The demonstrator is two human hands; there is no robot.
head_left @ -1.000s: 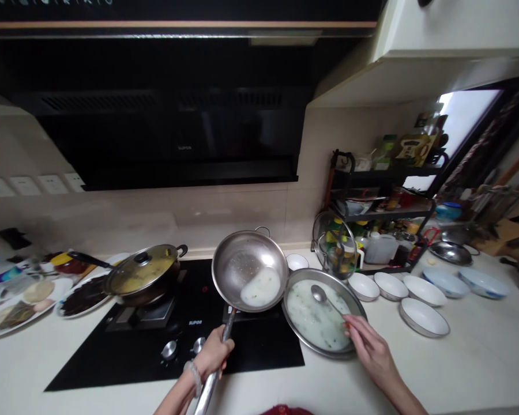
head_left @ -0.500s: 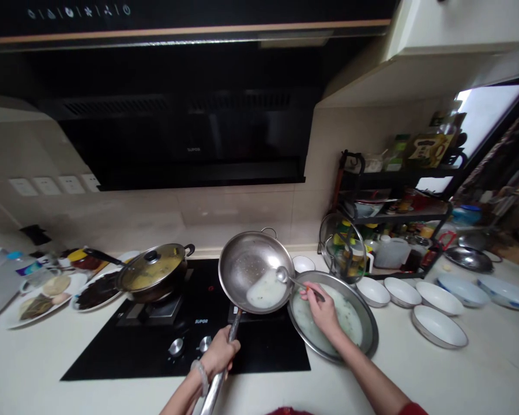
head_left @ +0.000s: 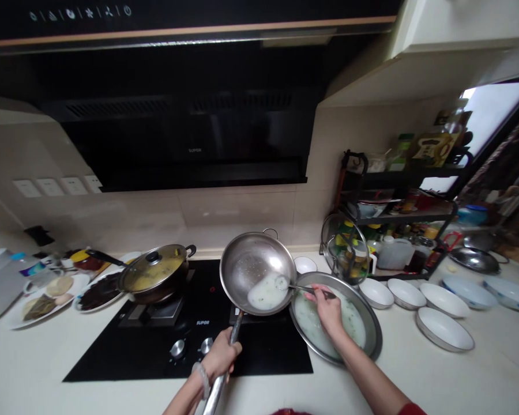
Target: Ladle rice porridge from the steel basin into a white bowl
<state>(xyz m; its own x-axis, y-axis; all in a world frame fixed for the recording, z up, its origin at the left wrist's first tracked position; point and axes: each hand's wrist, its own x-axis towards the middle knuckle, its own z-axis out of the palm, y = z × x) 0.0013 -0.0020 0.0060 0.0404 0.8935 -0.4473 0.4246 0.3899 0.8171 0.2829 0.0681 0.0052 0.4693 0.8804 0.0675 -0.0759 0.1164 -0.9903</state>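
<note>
The left hand [head_left: 222,353] had its fingers wrapped tightly around the long metal handle [head_left: 215,393] of a steel wok [head_left: 247,259], whose pan lay just beyond them, over the right part of the black stove [head_left: 149,360]. A pool of milky liquid [head_left: 262,298] sat in the near right part of the wok, ahead and to the right of the left fingers. The right hand [head_left: 327,311] held a metal spoon [head_left: 301,288] by its handle in a narrow pinch; the spoon ran leftward from those fingertips across the wok's right rim, its bowl at the pool's right edge. Below the right fingers was a wide steel basin [head_left: 375,341] of cloudy whitish soup [head_left: 305,324], close beside the wok; whether the two touched could not be told. Beyond the right fingers stood a small white bowl [head_left: 305,265], and to their right, past the basin, several shallow bowls [head_left: 445,329] stood on the counter [head_left: 419,380]. Well to the left of the left fingers and farther away sat a pan with a glass lid [head_left: 155,275], a plate of dark food [head_left: 101,293] to its left.
</note>
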